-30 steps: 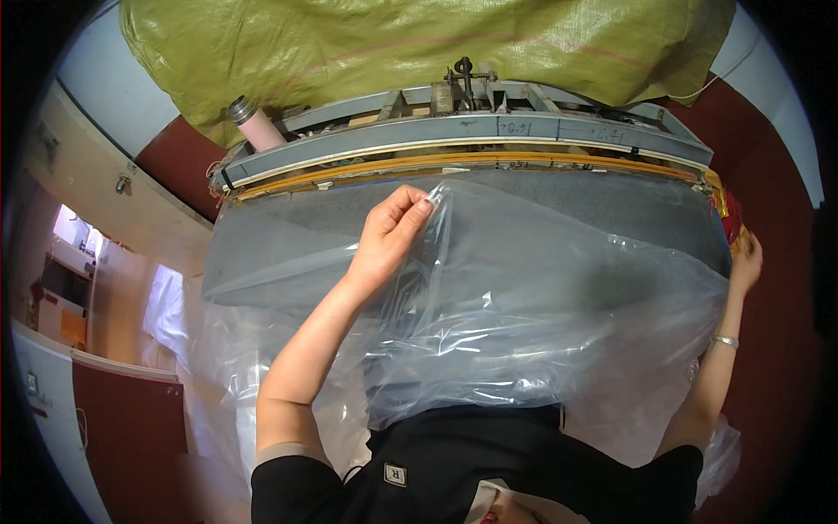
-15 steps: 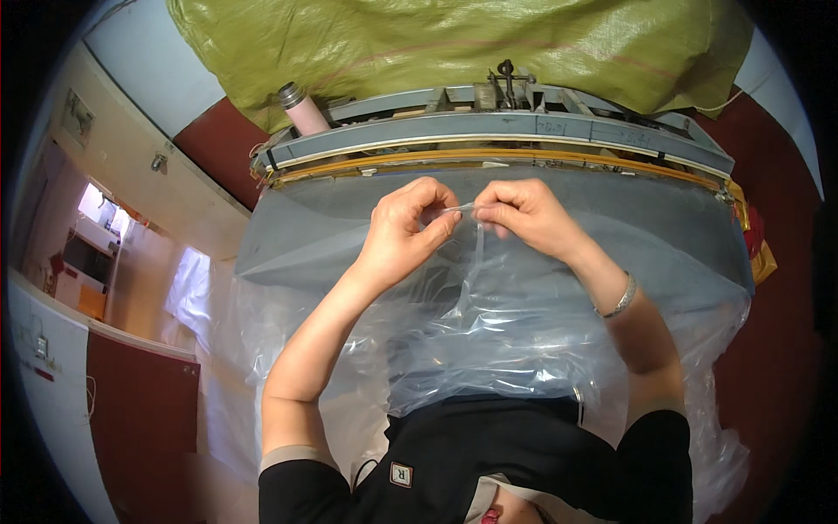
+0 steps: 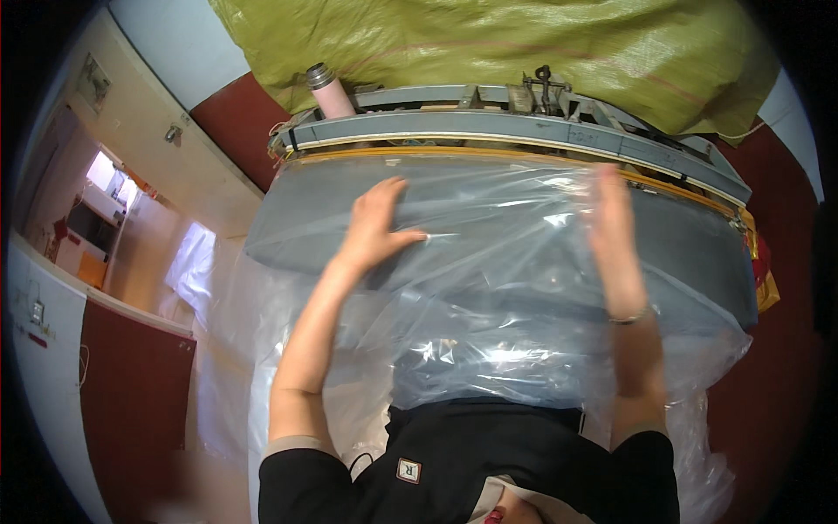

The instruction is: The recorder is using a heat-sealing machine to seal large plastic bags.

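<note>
Both hands, left (image 3: 377, 229) and right (image 3: 611, 229), lay open and flat on the clear plastic sheet (image 3: 506, 288), gripping nothing; its long axis ran crosswise beneath them.

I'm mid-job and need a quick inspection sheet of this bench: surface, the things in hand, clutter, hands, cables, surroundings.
Surface: grey machine bed, mostly covered by plastic.
Job's things: clear plastic sheet spread over the bed, draping off the near edge and left side.
Clutter: pink bottle with a metal cap standing at the machine's back left; small metal fittings on the rear rail.
Hands: left hand flat on the sheet, fingers spread; right hand also open on the sheet, blurred.
Cables: nothing seen.
Surroundings: yellow-green woven sack behind the machine; dark red floor; doorway at left.
</note>
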### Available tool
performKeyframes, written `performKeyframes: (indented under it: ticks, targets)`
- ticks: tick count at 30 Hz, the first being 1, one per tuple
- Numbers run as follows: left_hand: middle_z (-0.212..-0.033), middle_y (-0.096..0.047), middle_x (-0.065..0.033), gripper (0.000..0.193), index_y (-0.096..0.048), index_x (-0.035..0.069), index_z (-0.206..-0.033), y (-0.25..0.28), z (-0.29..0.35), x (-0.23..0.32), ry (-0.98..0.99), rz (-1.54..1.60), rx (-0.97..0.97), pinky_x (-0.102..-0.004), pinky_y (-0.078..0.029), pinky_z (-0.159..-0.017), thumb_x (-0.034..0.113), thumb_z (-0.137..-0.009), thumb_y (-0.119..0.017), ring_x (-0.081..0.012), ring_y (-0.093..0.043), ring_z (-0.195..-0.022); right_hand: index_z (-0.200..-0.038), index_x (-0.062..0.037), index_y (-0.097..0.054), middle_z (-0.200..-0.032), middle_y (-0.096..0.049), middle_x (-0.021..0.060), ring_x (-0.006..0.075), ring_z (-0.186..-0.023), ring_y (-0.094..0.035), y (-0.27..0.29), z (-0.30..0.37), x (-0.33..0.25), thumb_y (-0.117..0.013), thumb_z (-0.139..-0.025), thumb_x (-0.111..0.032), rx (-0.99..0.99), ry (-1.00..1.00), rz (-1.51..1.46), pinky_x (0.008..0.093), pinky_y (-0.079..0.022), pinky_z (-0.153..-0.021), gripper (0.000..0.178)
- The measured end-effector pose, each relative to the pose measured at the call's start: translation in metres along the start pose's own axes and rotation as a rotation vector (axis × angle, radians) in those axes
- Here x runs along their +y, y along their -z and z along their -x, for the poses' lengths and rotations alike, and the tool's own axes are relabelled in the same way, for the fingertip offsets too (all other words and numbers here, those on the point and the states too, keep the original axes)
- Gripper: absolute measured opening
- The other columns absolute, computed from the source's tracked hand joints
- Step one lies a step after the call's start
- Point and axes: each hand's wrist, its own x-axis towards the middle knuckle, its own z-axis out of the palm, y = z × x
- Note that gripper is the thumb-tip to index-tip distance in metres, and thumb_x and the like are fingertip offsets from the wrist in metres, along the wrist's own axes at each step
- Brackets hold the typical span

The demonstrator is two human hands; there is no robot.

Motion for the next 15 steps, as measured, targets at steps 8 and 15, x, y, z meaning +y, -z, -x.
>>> performKeyframes:
  ticks: [8,15]
  targets:
    - [-0.125,-0.042,-0.0151,0.068,-0.046,0.002,-0.117,0.072,0.106,-0.067,0.419,0.129,-0.613,-0.0340,-0.047,-0.075,0.034,-0.063,-0.073,-0.0278,-0.056,-0.085,-0.108,0.0024,-0.055,-0.101,-0.060,0.0110,0.0177,-0.095,-0.054,0.333,-0.008,-0.128,-0.045,-0.089,-0.029,0.822,0.325,1.229,0.0279,-0.040,-0.084,0.039]
    - [-0.131,-0.036,-0.0178,0.060,-0.043,0.003,-0.122,0.019,0.061,-0.138,0.525,0.120,-0.348,-0.0352,-0.039,-0.087,0.035,-0.075,-0.063,-0.0284,-0.047,-0.105,-0.104,-0.0064,-0.058,-0.101,-0.057,0.0186,0.0341,-0.094,-0.053,0.401,0.026,-0.168,-0.038,-0.089,-0.031,0.883,0.017,1.879,0.0388,-0.042,-0.078,0.035]
